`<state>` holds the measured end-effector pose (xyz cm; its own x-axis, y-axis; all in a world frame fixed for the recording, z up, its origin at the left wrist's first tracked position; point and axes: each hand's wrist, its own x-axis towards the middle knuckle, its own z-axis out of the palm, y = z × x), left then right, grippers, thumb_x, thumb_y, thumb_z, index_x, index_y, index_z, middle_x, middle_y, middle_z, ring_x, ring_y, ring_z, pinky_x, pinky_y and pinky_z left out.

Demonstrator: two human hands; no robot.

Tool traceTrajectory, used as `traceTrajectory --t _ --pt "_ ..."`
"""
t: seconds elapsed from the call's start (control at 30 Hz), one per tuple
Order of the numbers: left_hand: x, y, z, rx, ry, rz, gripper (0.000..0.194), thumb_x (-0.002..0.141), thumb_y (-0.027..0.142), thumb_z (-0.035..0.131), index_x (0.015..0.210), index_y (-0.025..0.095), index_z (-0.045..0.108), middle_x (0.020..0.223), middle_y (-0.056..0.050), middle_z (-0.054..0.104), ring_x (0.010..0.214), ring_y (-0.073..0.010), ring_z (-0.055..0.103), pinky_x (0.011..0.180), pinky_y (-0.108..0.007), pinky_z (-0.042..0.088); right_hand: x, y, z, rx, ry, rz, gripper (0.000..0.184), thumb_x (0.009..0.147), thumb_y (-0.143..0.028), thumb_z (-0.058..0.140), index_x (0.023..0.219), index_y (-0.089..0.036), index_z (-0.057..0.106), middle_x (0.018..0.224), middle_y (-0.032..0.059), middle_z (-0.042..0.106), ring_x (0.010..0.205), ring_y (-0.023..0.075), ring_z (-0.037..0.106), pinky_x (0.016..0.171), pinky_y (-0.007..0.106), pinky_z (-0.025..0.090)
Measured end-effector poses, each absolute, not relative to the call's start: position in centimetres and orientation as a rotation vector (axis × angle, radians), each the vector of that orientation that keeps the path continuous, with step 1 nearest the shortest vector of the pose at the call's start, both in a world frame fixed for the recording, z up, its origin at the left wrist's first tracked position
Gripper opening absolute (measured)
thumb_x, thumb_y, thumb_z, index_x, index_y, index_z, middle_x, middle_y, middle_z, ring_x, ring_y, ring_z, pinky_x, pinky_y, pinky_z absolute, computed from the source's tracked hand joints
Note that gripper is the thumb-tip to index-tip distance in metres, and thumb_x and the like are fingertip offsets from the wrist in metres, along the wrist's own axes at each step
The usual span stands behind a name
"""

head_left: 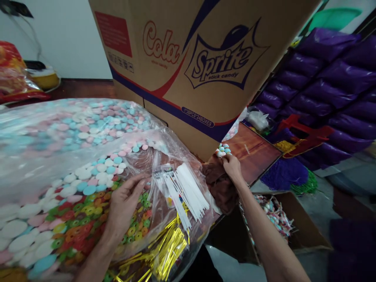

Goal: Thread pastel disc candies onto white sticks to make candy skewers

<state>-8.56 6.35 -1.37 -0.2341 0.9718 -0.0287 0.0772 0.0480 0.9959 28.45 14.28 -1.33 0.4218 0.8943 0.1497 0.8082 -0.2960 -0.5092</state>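
My left hand (126,201) hovers over the loose candies, thumb and fingertips pressed together; whatever is between them, if anything, is too small to make out. Around it lie ring-shaped gummies (85,225) in green, orange and red, and round white, pink and blue candies (100,170). My right hand (233,168) is farther off, by the cardboard box's lower corner, its fingers closed on a cluster of small white and blue candies (223,149). Between the hands, white sticks (190,192) and gold twist ties (172,254) rest on clear plastic.
A big cardboard box (176,86) stands at the back of the table. Clear plastic sheeting (141,107) covers many candies. A brown cloth (221,188) hangs at the table edge. Below right sits an open carton (308,231) of wrapped candies; purple packs (331,86) are stacked behind.
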Motion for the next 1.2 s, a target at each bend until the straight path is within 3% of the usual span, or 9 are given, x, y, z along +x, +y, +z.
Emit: traceTrajectory --t 0.2,0.4,0.53,0.73,0.9,1.0,1.07,1.2 --pt "-8.3 6.2 -0.9 1.105 1.441 1.354 0.038 0.074 0.044 0.071 0.101 0.017 0.071 0.091 -0.005 0.074 0.079 -0.0182 0.067 0.075 -0.029 0.054 30.2 13.1 -1.5 -2.298 -1.436 0.122 0.033 0.084 -0.021 0.048 0.099 -0.012 0.076 0.094 0.0186 0.073 0.09 0.0288 0.066 0.076 0.033 0.043" --pt "-8.2 6.2 -1.0 1.132 1.423 1.353 0.033 0.076 0.041 0.069 0.099 0.016 0.071 0.087 -0.004 0.073 0.075 -0.0167 0.066 0.073 -0.028 0.053 31.3 11.1 -1.4 -2.281 -1.418 -0.026 0.038 0.085 -0.023 0.042 0.103 -0.01 0.073 0.102 0.02 0.071 0.098 0.0304 0.064 0.085 0.039 0.045" --pt "-8.6 6.3 -1.1 1.13 1.457 1.406 0.031 0.077 0.038 0.069 0.1 0.016 0.071 0.09 -0.005 0.074 0.078 -0.0171 0.067 0.075 -0.028 0.053 29.2 8.8 -2.1 -1.973 -1.527 -0.086 0.037 0.089 -0.031 0.043 0.107 -0.011 0.069 0.118 0.0181 0.065 0.114 0.0272 0.058 0.098 0.039 0.042" --pt "-10.8 6.6 0.1 1.116 1.585 1.611 0.025 0.08 0.034 0.064 0.094 0.016 0.072 0.078 -0.002 0.07 0.07 -0.0141 0.063 0.068 -0.025 0.051 25.1 5.4 -3.4 -1.505 -1.797 0.411 0.026 0.091 -0.041 0.051 0.093 -0.021 0.068 0.094 0.0063 0.071 0.09 0.0215 0.067 0.086 0.035 0.051" --pt "-14.5 6.7 2.3 1.112 1.861 1.726 0.024 0.082 0.037 0.058 0.09 0.017 0.069 0.063 0.001 0.063 0.054 -0.0113 0.055 0.054 -0.022 0.043 23.4 4.2 -3.9 -1.502 -1.744 0.333 0.022 0.091 -0.04 0.053 0.092 -0.024 0.068 0.09 0.0057 0.07 0.085 0.0247 0.067 0.081 0.039 0.051" --pt "-15.8 7.3 3.5 1.405 2.114 1.404 0.026 0.088 0.037 0.052 0.085 0.018 0.069 0.059 0.0 0.06 0.059 -0.0148 0.057 0.057 -0.024 0.041 22.6 3.5 -2.7 -1.533 -1.645 0.09 0.018 0.092 -0.037 0.055 0.091 -0.025 0.068 0.089 0.0081 0.069 0.083 0.0271 0.065 0.081 0.042 0.05" --pt "-15.8 8.4 3.9 1.689 2.265 1.019 0.026 0.09 0.032 0.049 0.085 0.019 0.071 0.068 -0.004 0.064 0.07 -0.0185 0.06 0.063 -0.027 0.041 21.3 3.1 -1.3 -1.502 -1.657 -0.064 0.014 0.092 -0.032 0.056 0.093 -0.024 0.068 0.09 0.0091 0.069 0.084 0.027 0.064 0.083 0.042 0.049" --pt "-14.6 11.0 3.1 2.071 2.34 0.303 0.029 0.092 0.02 0.043 0.087 0.019 0.072 0.093 -0.012 0.064 0.095 -0.0266 0.058 0.077 -0.034 0.043 16.0 2.8 0.9 -1.219 -1.941 0.134 0.012 0.092 -0.025 0.057 0.094 -0.02 0.067 0.089 0.0058 0.071 0.08 0.0202 0.066 0.078 0.032 0.05"
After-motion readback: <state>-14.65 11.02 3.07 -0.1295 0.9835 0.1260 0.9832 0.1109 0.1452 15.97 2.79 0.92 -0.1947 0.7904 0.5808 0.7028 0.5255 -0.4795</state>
